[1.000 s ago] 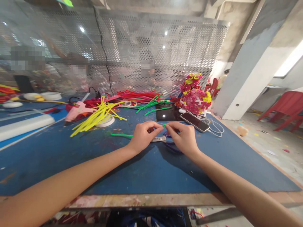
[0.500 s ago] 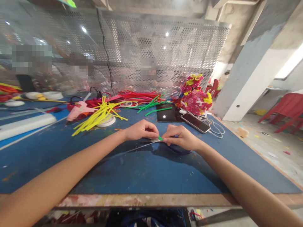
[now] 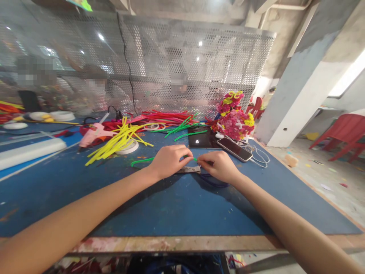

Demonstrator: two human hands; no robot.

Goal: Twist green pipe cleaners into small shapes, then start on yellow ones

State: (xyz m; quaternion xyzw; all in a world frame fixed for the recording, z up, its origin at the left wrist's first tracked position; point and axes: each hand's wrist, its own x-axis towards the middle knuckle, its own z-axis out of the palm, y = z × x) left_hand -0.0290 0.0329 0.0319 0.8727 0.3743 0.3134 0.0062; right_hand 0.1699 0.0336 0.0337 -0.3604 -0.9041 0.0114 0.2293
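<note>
Green pipe cleaner (image 3: 142,161) swung left; left hand (image 3: 168,162), right hand (image 3: 220,166) pinch it.

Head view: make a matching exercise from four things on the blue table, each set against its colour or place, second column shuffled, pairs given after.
Column one:
1. held pipe cleaner
2. heap of pipe cleaners
3. glue gun
4. phone

Column two:
A. pink, farthest left of the four
B. green, pinched between left hand and right hand
C. yellow
D. dark screen, beside the flower bunch

Pairs: 1-B, 2-C, 3-A, 4-D.
</note>
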